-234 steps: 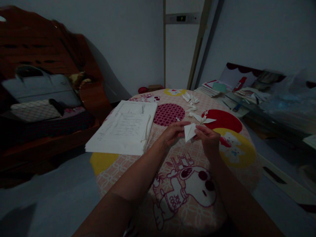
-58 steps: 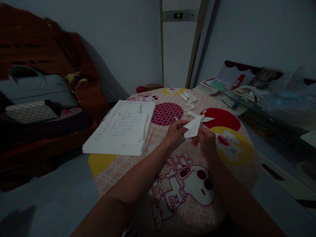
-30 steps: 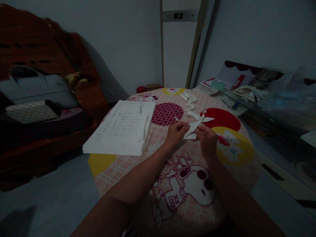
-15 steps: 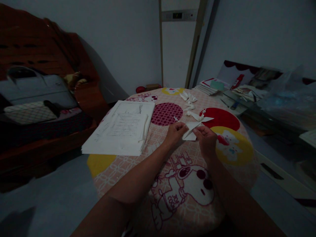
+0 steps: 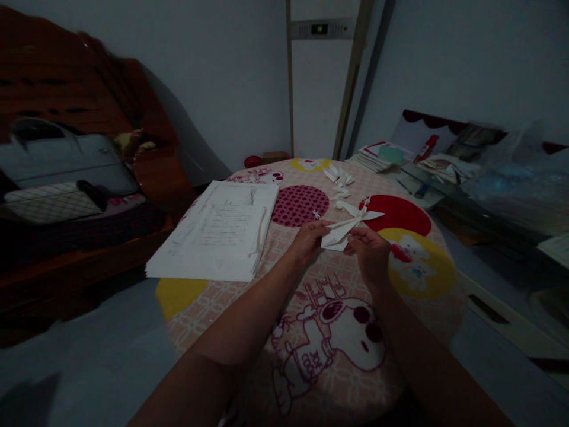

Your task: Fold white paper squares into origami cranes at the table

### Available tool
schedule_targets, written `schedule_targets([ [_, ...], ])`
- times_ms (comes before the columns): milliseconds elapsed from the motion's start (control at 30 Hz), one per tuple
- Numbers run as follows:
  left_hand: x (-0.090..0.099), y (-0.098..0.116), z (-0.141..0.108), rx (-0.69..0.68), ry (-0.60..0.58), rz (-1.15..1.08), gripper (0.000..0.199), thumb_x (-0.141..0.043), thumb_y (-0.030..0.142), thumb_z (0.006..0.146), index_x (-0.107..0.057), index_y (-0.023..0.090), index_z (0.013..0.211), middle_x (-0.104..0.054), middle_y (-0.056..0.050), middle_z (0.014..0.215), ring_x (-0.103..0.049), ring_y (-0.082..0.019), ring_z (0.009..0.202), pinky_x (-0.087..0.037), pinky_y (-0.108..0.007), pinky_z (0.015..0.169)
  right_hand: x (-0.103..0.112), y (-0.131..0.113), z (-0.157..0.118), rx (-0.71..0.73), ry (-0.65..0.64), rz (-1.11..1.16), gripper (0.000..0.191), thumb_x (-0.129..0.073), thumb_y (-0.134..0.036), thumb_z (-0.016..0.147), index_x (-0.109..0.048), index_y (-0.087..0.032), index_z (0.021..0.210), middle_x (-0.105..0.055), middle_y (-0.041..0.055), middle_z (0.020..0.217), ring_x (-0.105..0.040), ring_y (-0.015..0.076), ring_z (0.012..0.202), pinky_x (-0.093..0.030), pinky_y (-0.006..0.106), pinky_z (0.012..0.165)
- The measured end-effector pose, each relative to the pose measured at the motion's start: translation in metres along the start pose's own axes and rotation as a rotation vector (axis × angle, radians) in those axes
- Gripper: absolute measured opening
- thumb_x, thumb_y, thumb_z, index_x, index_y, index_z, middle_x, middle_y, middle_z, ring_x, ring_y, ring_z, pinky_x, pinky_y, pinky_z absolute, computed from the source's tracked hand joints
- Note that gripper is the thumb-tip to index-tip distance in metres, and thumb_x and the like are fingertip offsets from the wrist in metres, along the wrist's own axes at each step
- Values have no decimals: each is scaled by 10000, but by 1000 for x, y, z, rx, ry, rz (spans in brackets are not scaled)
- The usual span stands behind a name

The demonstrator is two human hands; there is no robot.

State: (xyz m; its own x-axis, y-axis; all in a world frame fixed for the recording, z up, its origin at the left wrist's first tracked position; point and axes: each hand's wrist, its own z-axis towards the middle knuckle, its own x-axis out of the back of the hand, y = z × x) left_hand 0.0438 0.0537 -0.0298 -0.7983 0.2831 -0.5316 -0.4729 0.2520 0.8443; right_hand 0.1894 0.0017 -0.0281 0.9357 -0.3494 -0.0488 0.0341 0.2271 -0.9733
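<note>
A folded sheet of white paper [image 5: 334,238] is held between my two hands over the round table. My left hand [image 5: 310,240] pinches its left edge. On the opposite side, my right hand [image 5: 368,249] grips the lower right edge between thumb and fingers. Just beyond the sheet lies a folded paper figure [image 5: 372,215] with pointed, wing-like flaps, partly behind the held paper. Farther back are several more white folded paper pieces [image 5: 338,175]. The room is dim, so the fine creases are hard to make out.
A thick stack of paper [image 5: 222,231] with writing on top lies on the patterned tablecloth [image 5: 249,308] to the left. At right, a glass table [image 5: 438,187] carries papers, a red tube [image 5: 427,147] and a plastic bag [image 5: 511,172]. A wooden bench [image 5: 153,172] holds bags.
The paper between my hands has turned and shifted slightly left, showing a different folded face. My left hand has moved a little left and its fingers are straighter.
</note>
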Motion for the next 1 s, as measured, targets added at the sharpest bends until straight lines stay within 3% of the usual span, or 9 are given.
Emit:
schedule_targets([
  [200,3,3,-1,25,-72,14,301,-713,150,547,-749,85,839,-726,-78,736,-629,-147,635,-460,-253,642,1,2,1,-12,-4,-9,180,-644,-224,682,-684,-157,845,-635,-26,565,-576,112,454,-502,250,457],
  [500,2,0,-2,22,-32,57,384,-772,116,473,-742,104,855,-724,-48,742,-622,-126,613,-448,-228,601,0,2,1,-17,-6,7,220,-670,-232,669,-695,-144,868,-628,-28,564,-574,111,456,-506,250,455],
  [1000,0,-6,1,-93,27,215,311,-840,342,539,-700,111,693,-636,-2,584,-524,-90,492,-370,-206,500,3,7,3,-14,-39,-24,246,-670,-209,652,-712,-149,887,-618,-39,584,-572,109,463,-498,239,443],
])
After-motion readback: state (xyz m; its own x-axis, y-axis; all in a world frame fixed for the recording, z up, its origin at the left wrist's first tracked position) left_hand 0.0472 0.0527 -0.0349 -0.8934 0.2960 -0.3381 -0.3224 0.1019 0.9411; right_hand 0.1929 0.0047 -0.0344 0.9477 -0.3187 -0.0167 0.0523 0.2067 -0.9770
